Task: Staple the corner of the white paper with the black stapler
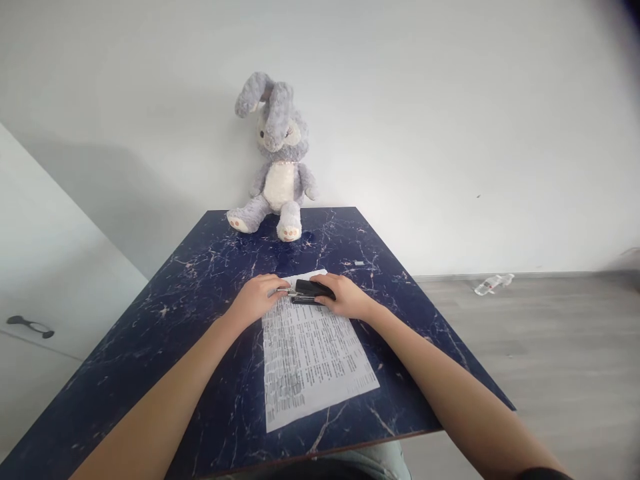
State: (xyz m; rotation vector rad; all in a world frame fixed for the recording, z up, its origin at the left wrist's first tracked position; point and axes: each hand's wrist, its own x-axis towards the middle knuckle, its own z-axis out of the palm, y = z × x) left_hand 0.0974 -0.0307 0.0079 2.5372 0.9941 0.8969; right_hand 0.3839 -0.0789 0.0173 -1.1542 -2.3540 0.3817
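A black stapler (pixel 306 289) lies over the top part of a printed sheet of paper (pixel 320 353). From the right, my right hand (pixel 345 297) grips its black body, thumb below and fingers above. A silver metal part (pixel 285 291) sticks out at the stapler's left end. My left hand (pixel 259 295) closes its fingertips on that end, with the palm over the paper's upper left edge. Exactly what lies between the left fingertips is partly hidden.
A grey plush rabbit (pixel 280 180) sits at the back of the dark blue marbled table (pixel 210 267), against the wall. A small light strip (pixel 359 263) lies right of the hands. Clear plastic (pixel 494 285) rests on the floor; a cabinet handle (pixel 30 327) is at left.
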